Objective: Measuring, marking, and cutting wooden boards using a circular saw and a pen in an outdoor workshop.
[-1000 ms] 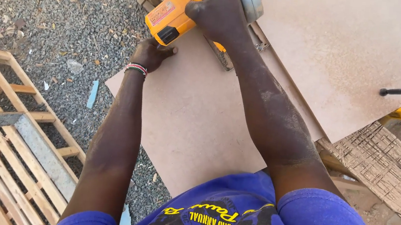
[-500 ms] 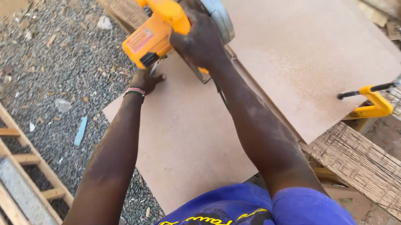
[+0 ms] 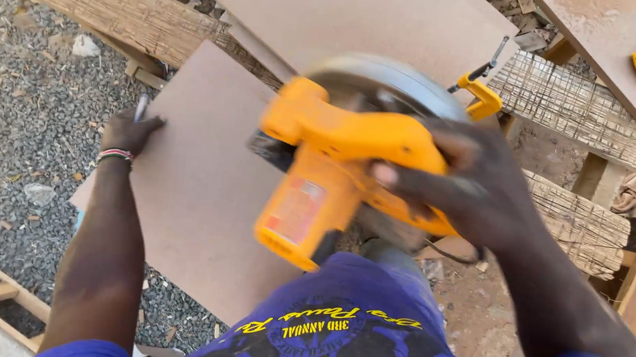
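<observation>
Right hand [image 3: 468, 188] closed around handle of yellow circular saw [image 3: 335, 172], held lifted above cut brown fibreboard panel [image 3: 197, 189]. Left hand [image 3: 128, 133] rested at panel's left edge, fingers curled on a thin pencil-like item, kind not discernible. Panel lay across timber beam [image 3: 106, 3] over gravel [image 3: 15, 104]. Yellow clamp [image 3: 483, 94] seen just beyond saw guard.

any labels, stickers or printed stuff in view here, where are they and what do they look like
Label: on the side of the yellow circular saw gripped by the right hand; rectangular, pale orange-red, blurred.
Shirt print: on the blue shirt chest, bottom centre; round dark emblem under curved yellow lettering.
No packages, signs or screens.
</observation>
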